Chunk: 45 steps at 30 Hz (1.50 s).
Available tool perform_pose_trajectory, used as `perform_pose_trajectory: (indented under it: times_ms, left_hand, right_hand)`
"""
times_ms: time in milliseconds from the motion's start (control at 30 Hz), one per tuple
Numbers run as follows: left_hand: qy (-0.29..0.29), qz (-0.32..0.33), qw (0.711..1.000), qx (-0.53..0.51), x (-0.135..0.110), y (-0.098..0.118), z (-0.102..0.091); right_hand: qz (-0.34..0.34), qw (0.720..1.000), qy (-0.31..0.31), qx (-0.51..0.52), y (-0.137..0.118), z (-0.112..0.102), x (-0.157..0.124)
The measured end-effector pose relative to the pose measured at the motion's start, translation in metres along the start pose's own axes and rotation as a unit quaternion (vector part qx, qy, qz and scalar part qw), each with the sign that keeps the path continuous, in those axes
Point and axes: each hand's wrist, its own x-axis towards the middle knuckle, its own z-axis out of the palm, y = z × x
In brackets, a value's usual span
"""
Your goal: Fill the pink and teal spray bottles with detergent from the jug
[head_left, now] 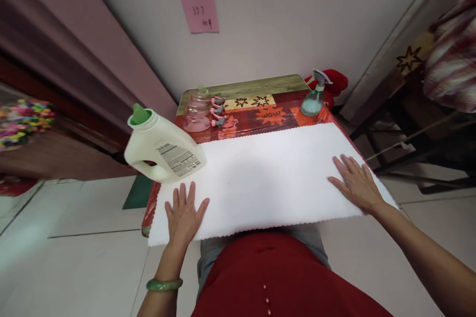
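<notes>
Currently I see left hand (184, 210) and right hand (355, 183) flat, spread, gripping nothing, on white cloth (267, 178) hiding most of counter (245, 88); clear jar (195, 109) beyond left hand blurry; tiled floor (74, 257).

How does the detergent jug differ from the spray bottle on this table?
The detergent jug is white, opaque and green-capped; the spray bottle is see-through bluish with a trigger. The jug is bulkier. The jug sits at the near left edge, the bottle at the far right. Neither is touched.
</notes>
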Motion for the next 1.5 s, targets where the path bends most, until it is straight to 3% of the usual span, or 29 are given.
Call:
perform_pose_trajectory:
  times_ms: [333, 467, 633, 733, 833, 900, 967, 1100, 1233, 1333, 1500]
  left_hand:
    - [0.013, 0.011, 1.000, 0.006, -0.004, -0.010, -0.001]
    - [0.022, 0.014, 1.000, 0.010, -0.003, -0.014, 0.003]
    - [0.043, 0.026, 0.999, 0.015, -0.005, -0.020, 0.011]
    - [0.106, 0.048, 0.993, 0.002, -0.007, -0.018, 0.011]
    - [0.183, 0.148, 0.971, -0.038, 0.003, 0.004, -0.003]
    - [0.189, 0.245, 0.949, -0.054, 0.025, 0.032, -0.020]
    - [0.202, 0.260, 0.943, -0.045, 0.062, 0.065, -0.038]
    - [0.101, 0.147, 0.983, 0.048, 0.170, 0.118, -0.064]
    - [0.081, 0.067, 0.992, 0.067, 0.264, 0.130, -0.066]
    - [0.070, 0.024, 0.994, 0.075, 0.295, 0.127, -0.059]
    - [0.066, 0.006, 0.994, 0.083, 0.296, 0.125, -0.048]
  right_hand:
    - [-0.069, 0.987, 0.142, 0.036, 0.004, 0.007, -0.011]
    - [-0.127, 0.982, 0.139, 0.033, 0.007, 0.010, -0.012]
    - [-0.134, 0.980, 0.142, 0.035, 0.011, 0.014, -0.010]
    - [-0.137, 0.980, 0.141, 0.038, 0.013, 0.018, -0.010]
    - [-0.137, 0.980, 0.138, 0.040, 0.014, 0.021, -0.012]
    - [-0.132, 0.981, 0.135, 0.040, 0.014, 0.023, -0.013]
    - [-0.128, 0.982, 0.133, 0.038, 0.014, 0.023, -0.013]
    - [-0.129, 0.982, 0.134, 0.039, 0.013, 0.022, -0.011]
    - [-0.133, 0.981, 0.136, 0.037, 0.012, 0.021, -0.010]
    - [-0.134, 0.980, 0.142, 0.032, 0.011, 0.022, -0.009]
    - [-0.134, 0.978, 0.154, 0.031, 0.008, 0.020, -0.008]
